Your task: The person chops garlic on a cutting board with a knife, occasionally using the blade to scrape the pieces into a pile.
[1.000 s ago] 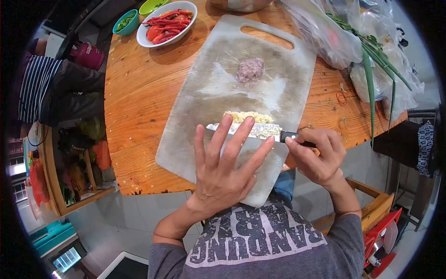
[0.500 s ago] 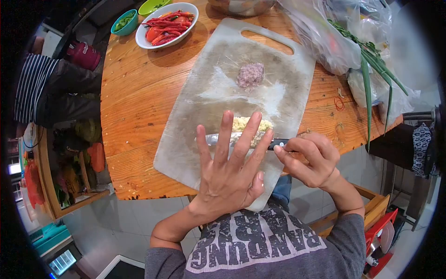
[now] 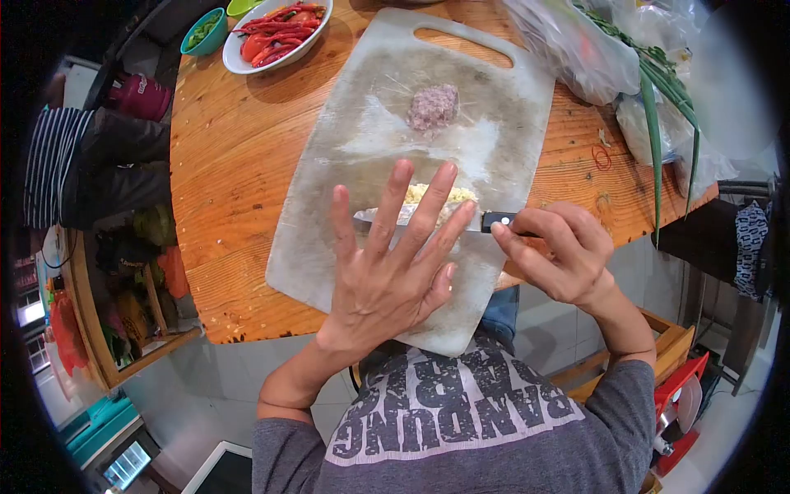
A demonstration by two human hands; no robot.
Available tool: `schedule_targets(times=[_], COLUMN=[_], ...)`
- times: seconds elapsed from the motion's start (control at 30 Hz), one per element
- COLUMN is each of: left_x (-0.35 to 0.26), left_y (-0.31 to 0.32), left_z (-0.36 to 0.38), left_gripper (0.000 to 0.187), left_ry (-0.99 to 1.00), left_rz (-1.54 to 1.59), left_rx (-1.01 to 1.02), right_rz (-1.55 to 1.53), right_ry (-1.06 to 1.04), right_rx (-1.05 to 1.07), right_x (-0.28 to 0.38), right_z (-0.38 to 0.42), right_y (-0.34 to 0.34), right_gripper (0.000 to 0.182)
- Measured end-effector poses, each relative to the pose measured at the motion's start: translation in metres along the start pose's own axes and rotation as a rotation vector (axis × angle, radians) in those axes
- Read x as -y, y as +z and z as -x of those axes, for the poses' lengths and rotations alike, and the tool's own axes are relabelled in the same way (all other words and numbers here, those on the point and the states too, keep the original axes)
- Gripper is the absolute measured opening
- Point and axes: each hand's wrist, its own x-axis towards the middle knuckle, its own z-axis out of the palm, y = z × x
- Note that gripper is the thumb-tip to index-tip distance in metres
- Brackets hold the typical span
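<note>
A knife [image 3: 498, 222] lies across the worn white cutting board [image 3: 321, 189], its black handle pinched in my right hand [image 3: 561, 251]. Above the blade and board spreads my left hand [image 3: 388, 263], fingers apart, partly hiding the blade; whether its fingertips touch the metal is hard to tell. Finely chopped pale yellow bits [image 3: 420, 193] lie along the blade's far side, partly behind my left fingers. Farther up the board sits a small heap of minced purplish pieces [image 3: 434, 108].
A white bowl of red chilies and tomatoes [image 3: 233, 51] and a teal bowl [image 3: 186, 48] stand at the far left. Plastic bags [image 3: 588, 70] and long green leaves [image 3: 652, 140] lie at the right. Another person in a striped top [image 3: 56, 165] is at left.
The board, bowls and table have shifted slightly up and left in view. Both hands keep nearly the same pose at the knife.
</note>
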Motion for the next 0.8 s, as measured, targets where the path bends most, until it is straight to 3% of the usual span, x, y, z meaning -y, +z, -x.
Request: schedule_targets(times=[0.3,0.8], left_x=[-0.001,0.004], left_y=[-0.003,0.003], left_z=[0.002,0.006], left_gripper=[0.055,0.055], left_ry=[-0.077,-0.109], left_rz=[-0.033,0.034], left_rx=[0.121,0.118], right_rz=[0.015,0.095], right_ry=[0.044,0.119], right_rx=[0.054,0.155], right_x=[-0.002,-0.009], right_z=[0.012,0.030], right_y=[-0.007,-0.059], right_gripper=[0.018,0.036])
